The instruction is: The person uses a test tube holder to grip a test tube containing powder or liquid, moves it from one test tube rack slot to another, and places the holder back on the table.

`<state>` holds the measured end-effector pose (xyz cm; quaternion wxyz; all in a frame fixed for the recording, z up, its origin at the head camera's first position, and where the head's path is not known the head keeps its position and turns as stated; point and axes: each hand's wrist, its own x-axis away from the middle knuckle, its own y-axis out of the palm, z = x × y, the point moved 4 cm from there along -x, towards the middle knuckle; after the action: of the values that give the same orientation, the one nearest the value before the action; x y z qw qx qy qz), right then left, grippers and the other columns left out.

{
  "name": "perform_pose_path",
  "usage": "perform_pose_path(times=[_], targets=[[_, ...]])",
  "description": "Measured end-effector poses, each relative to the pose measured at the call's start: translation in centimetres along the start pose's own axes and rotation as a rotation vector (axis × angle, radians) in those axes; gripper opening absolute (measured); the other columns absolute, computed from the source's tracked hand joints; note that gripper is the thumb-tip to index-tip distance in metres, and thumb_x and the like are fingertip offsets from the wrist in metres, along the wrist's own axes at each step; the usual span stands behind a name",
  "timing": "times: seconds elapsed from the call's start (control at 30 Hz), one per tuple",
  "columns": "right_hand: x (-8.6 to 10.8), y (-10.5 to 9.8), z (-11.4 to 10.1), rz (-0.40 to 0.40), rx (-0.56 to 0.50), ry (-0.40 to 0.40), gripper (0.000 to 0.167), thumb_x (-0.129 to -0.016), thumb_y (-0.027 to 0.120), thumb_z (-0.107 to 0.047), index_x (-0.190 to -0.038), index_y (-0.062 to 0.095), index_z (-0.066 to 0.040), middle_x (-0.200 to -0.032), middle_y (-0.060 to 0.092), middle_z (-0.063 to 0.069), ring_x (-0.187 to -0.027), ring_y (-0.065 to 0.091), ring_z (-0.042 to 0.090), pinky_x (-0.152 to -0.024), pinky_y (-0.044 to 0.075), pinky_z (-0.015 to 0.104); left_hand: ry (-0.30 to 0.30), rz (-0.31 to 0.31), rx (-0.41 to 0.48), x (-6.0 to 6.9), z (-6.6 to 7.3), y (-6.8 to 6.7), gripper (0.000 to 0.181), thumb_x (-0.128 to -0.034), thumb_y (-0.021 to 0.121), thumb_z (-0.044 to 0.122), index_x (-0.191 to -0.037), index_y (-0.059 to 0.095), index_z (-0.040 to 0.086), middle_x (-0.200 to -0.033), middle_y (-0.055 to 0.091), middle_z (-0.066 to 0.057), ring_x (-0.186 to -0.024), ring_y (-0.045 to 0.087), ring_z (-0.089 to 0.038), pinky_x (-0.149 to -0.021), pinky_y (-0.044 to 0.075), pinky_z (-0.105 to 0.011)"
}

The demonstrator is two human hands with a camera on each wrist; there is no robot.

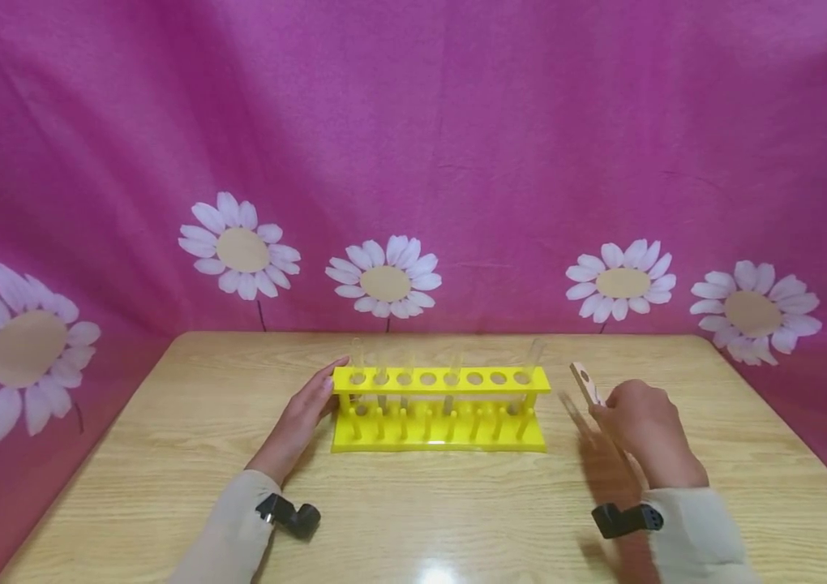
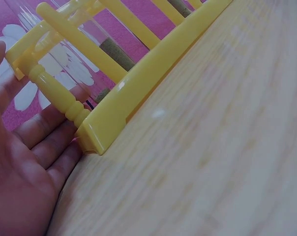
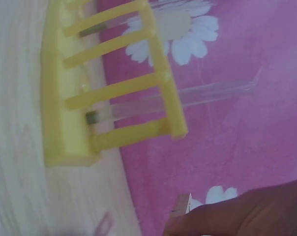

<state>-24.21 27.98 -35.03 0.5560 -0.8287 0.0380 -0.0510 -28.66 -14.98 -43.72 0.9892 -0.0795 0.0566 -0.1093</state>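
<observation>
A yellow test tube rack [image 1: 441,381] stands on the table with several clear test tubes in it, some with dark greenish matter at the bottom. The tube at its right end [image 1: 534,354] leans to the right. My left hand [image 1: 302,418] touches the rack's left end, its fingers extended behind the end post [image 2: 55,93] and its thumb near the top bar. To the right of the rack, my right hand [image 1: 643,426] grips a wooden test tube holder [image 1: 585,381], its tip angled up toward the rack. Only the holder's tip shows in the right wrist view.
The light wooden table [image 1: 399,511] ends at a pink cloth [image 1: 457,162] printed with white daisies, which hangs behind and on both sides. Upright yellow pegs [image 1: 428,423] line the front of the rack's base.
</observation>
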Motion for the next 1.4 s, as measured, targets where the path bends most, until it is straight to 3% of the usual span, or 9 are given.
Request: perform_pose_path(times=[0.4,0.73,0.87,1.07,1.4], targets=[[0.9,-1.5,-1.5,0.039,-0.089,0.04,0.03,-0.091,0.064,-0.021,-0.095,0.066,0.008,-0.072,0.061,0.012,-0.064,0.052,0.025,-0.051,0.047,0.031,-0.004,0.001,-0.003,0.0,0.0,0.0,0.05,-0.0993,0.036,0.057,-0.146,0.038,0.037,-0.155,0.031,0.008,-0.142,0.029,-0.019,-0.115,0.027,-0.046],[1.8,-2.6,-2.3,0.186,-0.104,0.009,0.03,-0.089,0.066,-0.026,-0.095,0.058,0.002,-0.076,0.06,0.013,-0.067,0.05,0.027,-0.053,0.039,0.032,-0.01,-0.001,-0.005,-0.1,-0.1,0.0,0.047,-0.1003,0.036,0.054,-0.145,0.039,0.038,-0.154,0.031,0.008,-0.142,0.028,-0.018,-0.115,0.026,-0.046],[2.2,-2.9,-2.5,0.242,-0.109,-0.025,0.03,-0.09,0.065,-0.028,-0.096,0.055,-0.001,-0.082,0.062,0.015,-0.067,0.052,0.027,-0.053,0.037,0.032,0.016,-0.008,0.014,0.0,0.1,0.0,0.049,-0.1022,0.035,0.05,-0.148,0.037,0.031,-0.156,0.029,0.003,-0.143,0.027,-0.021,-0.115,0.026,-0.048],[2.3,-3.0,-3.0,0.282,-0.167,-0.054,0.035,-0.091,0.064,-0.034,-0.103,0.055,-0.002,-0.101,0.066,0.023,-0.079,0.059,0.033,-0.059,0.041,0.036,0.029,-0.008,0.032,0.0,0.1,0.0,0.049,-0.1027,0.036,0.048,-0.148,0.038,0.029,-0.155,0.03,0.004,-0.142,0.028,-0.02,-0.114,0.027,-0.047],[2.8,-3.3,-4.7,0.401,-0.278,-0.086,0.037,-0.092,0.063,-0.035,-0.109,0.061,-0.002,-0.099,0.067,0.019,-0.081,0.063,0.03,-0.055,0.045,0.03,0.012,-0.009,0.031,0.0,0.1,0.0,0.049,-0.1021,0.036,0.05,-0.148,0.038,0.032,-0.155,0.031,0.007,-0.142,0.028,-0.018,-0.114,0.028,-0.046]])
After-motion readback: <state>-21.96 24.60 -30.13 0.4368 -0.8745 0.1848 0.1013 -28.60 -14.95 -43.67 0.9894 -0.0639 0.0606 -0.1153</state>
